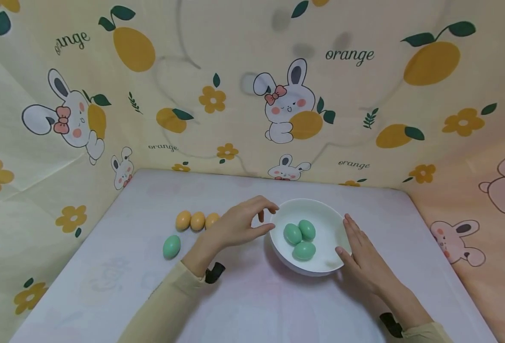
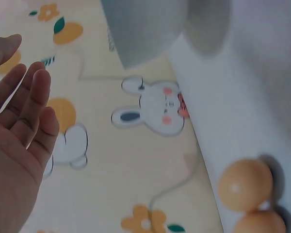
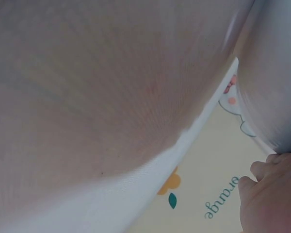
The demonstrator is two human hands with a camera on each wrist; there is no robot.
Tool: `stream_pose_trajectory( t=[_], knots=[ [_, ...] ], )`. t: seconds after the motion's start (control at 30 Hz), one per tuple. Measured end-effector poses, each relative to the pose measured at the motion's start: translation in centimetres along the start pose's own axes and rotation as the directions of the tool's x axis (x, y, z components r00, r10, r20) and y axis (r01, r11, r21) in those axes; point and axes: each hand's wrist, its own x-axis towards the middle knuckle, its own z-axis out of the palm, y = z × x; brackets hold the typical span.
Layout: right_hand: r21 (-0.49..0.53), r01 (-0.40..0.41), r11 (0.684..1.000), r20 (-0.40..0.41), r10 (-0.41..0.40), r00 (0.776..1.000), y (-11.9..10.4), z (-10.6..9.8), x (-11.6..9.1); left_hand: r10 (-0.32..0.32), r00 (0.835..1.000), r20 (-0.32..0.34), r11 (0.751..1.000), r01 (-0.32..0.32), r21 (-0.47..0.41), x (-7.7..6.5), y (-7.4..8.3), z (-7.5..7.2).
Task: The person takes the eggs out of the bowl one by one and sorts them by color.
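A white bowl (image 1: 334, 238) stands on the table with three green eggs (image 1: 302, 240) grouped inside it. My right hand (image 1: 366, 259) lies along the bowl's right side with fingers straight, the thumb overlapping the rim. The right wrist view shows its fingertips (image 3: 276, 158) at the bowl's outer wall. At the left rim, my left hand (image 1: 239, 221) holds nothing; its fingers are loosely bent and the thumb is apart from them. Left of that hand sit orange-brown eggs (image 1: 197, 221) in a row, the rightmost partly hidden behind it. A fourth green egg (image 1: 172, 247) lies in front of them.
The pale table (image 1: 244, 305) runs back to a printed cloth (image 1: 244, 85) with rabbits and oranges, which rises behind it and on both sides. Each wrist wears a black strap (image 1: 215, 273) near the sleeve.
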Motion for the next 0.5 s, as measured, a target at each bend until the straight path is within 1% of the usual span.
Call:
stream_pose_trajectory(
  t=[0.13,0.3,0.5],
  knots=[
    [0.003,0.008,1.000,-0.005,-0.008,1.000,0.0,-0.1,-0.1,0.014,0.997,0.076,1.000,-0.016,0.027,1.6,0.6,1.0],
    [0.005,0.014,1.000,-0.001,-0.014,1.000,0.0,-0.1,0.0,0.019,0.987,0.159,0.998,-0.028,0.051,3.3,1.0,2.2],
    [0.008,0.013,1.000,0.005,-0.013,1.000,0.0,-0.1,0.0,0.038,0.965,0.259,0.997,-0.054,0.057,5.0,0.8,4.1]
  ],
)
